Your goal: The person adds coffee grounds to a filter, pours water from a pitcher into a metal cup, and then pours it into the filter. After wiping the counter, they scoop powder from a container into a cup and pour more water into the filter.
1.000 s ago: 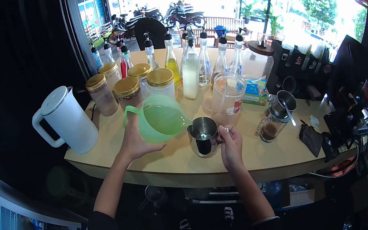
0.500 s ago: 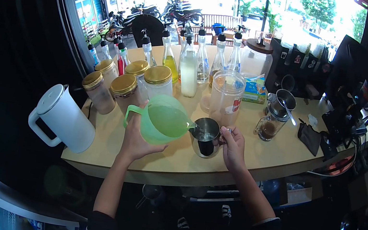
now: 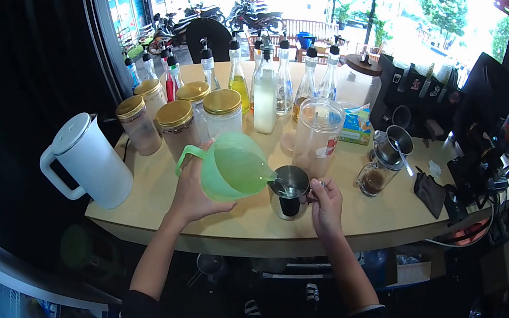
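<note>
While left hand [image 3: 192,194] tilts green jug [image 3: 231,170], right hand [image 3: 328,206] holds cup [image 3: 290,193]

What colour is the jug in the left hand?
Light green jug, tipped toward the metal cup; head view shows it best.

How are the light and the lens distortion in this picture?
Head view: daylight washes out the street behind the bottles; the fisheye lens bows the counter edge and darkens the corners; the green jug and metal cup are sharp.

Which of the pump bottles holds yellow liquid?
The pump bottle just left of the milky white bottle; its lower half is yellow, unlike the others.
</note>
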`<state>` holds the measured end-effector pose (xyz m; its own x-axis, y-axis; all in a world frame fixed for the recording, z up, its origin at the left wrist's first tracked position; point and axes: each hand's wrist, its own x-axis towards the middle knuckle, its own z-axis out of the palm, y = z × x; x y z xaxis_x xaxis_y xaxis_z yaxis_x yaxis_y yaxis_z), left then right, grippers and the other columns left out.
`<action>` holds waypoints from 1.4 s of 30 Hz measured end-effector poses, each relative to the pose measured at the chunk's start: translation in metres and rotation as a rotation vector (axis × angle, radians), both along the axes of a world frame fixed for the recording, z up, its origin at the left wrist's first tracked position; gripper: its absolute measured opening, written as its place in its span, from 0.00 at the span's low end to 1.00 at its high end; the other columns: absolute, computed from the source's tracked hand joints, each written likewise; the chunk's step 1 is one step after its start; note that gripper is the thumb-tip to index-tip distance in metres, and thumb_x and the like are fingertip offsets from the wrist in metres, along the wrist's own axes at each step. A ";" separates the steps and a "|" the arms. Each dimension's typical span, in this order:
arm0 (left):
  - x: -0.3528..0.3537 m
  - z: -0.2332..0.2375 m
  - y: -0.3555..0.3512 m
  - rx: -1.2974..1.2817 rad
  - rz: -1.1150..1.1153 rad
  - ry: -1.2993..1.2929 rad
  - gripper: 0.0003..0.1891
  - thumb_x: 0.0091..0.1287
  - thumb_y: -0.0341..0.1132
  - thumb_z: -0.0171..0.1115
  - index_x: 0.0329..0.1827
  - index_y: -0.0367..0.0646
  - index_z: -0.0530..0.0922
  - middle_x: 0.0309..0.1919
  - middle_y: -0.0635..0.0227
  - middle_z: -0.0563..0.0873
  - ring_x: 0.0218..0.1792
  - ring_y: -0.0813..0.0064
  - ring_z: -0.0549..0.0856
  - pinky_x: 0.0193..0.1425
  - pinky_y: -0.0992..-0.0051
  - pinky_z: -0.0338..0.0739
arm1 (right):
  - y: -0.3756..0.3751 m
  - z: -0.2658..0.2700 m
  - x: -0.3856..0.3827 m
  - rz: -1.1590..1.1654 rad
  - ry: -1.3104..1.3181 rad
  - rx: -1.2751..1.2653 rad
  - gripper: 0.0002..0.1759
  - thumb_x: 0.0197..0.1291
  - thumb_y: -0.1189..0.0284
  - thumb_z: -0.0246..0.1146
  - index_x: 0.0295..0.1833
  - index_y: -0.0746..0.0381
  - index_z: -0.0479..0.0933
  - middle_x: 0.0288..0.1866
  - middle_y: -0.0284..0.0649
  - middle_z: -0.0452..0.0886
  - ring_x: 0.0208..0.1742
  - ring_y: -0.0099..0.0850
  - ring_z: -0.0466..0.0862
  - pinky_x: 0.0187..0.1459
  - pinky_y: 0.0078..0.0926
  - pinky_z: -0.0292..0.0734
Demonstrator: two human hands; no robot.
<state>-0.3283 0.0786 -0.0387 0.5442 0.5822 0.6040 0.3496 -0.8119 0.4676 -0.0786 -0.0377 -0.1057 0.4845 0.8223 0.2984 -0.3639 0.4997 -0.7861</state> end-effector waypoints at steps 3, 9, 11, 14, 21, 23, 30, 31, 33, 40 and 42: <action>0.000 0.000 0.000 -0.002 0.000 -0.001 0.60 0.34 0.45 0.80 0.72 0.38 0.55 0.62 0.52 0.71 0.63 0.51 0.72 0.67 0.54 0.66 | 0.000 -0.001 0.000 -0.009 0.008 -0.008 0.06 0.68 0.74 0.59 0.36 0.59 0.70 0.27 0.29 0.72 0.28 0.18 0.71 0.32 0.21 0.75; 0.001 -0.004 0.001 0.004 -0.015 -0.002 0.60 0.34 0.46 0.80 0.72 0.38 0.55 0.62 0.52 0.72 0.63 0.52 0.73 0.67 0.54 0.66 | 0.000 -0.006 0.002 0.004 0.007 0.009 0.07 0.67 0.75 0.59 0.35 0.59 0.69 0.27 0.29 0.72 0.28 0.18 0.70 0.32 0.22 0.74; 0.002 -0.007 0.003 0.027 0.001 0.008 0.61 0.33 0.45 0.81 0.73 0.38 0.55 0.63 0.53 0.71 0.63 0.53 0.73 0.67 0.55 0.67 | -0.003 -0.001 0.001 0.032 0.034 0.002 0.07 0.67 0.75 0.59 0.35 0.59 0.69 0.27 0.30 0.72 0.28 0.19 0.70 0.33 0.22 0.74; 0.003 -0.008 0.002 0.072 0.021 0.026 0.62 0.31 0.44 0.81 0.73 0.39 0.55 0.64 0.55 0.71 0.63 0.55 0.73 0.68 0.56 0.68 | -0.003 -0.002 0.001 0.015 0.039 -0.011 0.08 0.67 0.76 0.58 0.34 0.59 0.68 0.27 0.30 0.72 0.28 0.19 0.70 0.33 0.22 0.73; 0.005 -0.012 0.002 0.127 0.024 0.033 0.61 0.32 0.45 0.81 0.73 0.38 0.56 0.65 0.55 0.70 0.64 0.54 0.71 0.68 0.55 0.65 | -0.004 -0.006 0.002 0.012 0.045 -0.025 0.08 0.67 0.76 0.59 0.34 0.59 0.68 0.26 0.31 0.72 0.27 0.20 0.70 0.32 0.22 0.73; 0.004 -0.011 0.002 0.129 0.027 0.039 0.61 0.32 0.45 0.81 0.72 0.38 0.56 0.65 0.55 0.70 0.64 0.54 0.71 0.69 0.55 0.65 | -0.004 -0.006 0.002 0.017 0.051 -0.030 0.08 0.67 0.76 0.59 0.34 0.59 0.68 0.26 0.31 0.72 0.27 0.20 0.71 0.32 0.22 0.73; 0.005 -0.011 0.000 0.123 0.040 0.043 0.61 0.32 0.45 0.81 0.72 0.38 0.57 0.65 0.54 0.70 0.64 0.54 0.71 0.69 0.55 0.65 | -0.003 -0.011 0.002 0.004 0.063 -0.030 0.08 0.66 0.76 0.59 0.33 0.59 0.69 0.26 0.31 0.71 0.28 0.20 0.71 0.32 0.22 0.72; 0.005 -0.011 0.000 0.123 0.040 0.042 0.61 0.32 0.45 0.81 0.72 0.38 0.57 0.65 0.54 0.70 0.64 0.54 0.71 0.69 0.55 0.65 | -0.004 -0.011 0.003 0.001 0.060 -0.033 0.08 0.66 0.76 0.59 0.33 0.59 0.69 0.26 0.31 0.71 0.28 0.20 0.71 0.32 0.22 0.71; 0.005 -0.011 0.000 0.119 0.031 0.030 0.60 0.32 0.45 0.81 0.72 0.38 0.57 0.65 0.54 0.70 0.64 0.54 0.72 0.68 0.56 0.66 | -0.005 -0.008 0.001 -0.002 0.056 -0.037 0.08 0.66 0.76 0.59 0.33 0.59 0.69 0.26 0.31 0.71 0.28 0.20 0.71 0.31 0.22 0.71; 0.001 -0.008 0.000 0.054 0.023 -0.011 0.59 0.34 0.46 0.80 0.72 0.39 0.57 0.64 0.54 0.70 0.64 0.52 0.71 0.69 0.55 0.63 | -0.004 -0.002 -0.002 0.030 0.066 -0.021 0.08 0.67 0.75 0.58 0.33 0.59 0.69 0.26 0.30 0.70 0.28 0.20 0.70 0.32 0.23 0.71; -0.001 -0.008 0.001 -0.019 0.022 -0.033 0.59 0.34 0.45 0.80 0.72 0.39 0.56 0.64 0.54 0.70 0.64 0.53 0.71 0.68 0.55 0.65 | -0.003 0.001 -0.004 0.032 0.070 -0.011 0.08 0.67 0.75 0.58 0.33 0.59 0.69 0.25 0.31 0.70 0.27 0.21 0.70 0.32 0.23 0.71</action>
<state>-0.3295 0.0795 -0.0470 0.5111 0.6054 0.6102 0.3510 -0.7950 0.4947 -0.0828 -0.0406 -0.1049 0.4774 0.8406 0.2560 -0.4334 0.4787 -0.7636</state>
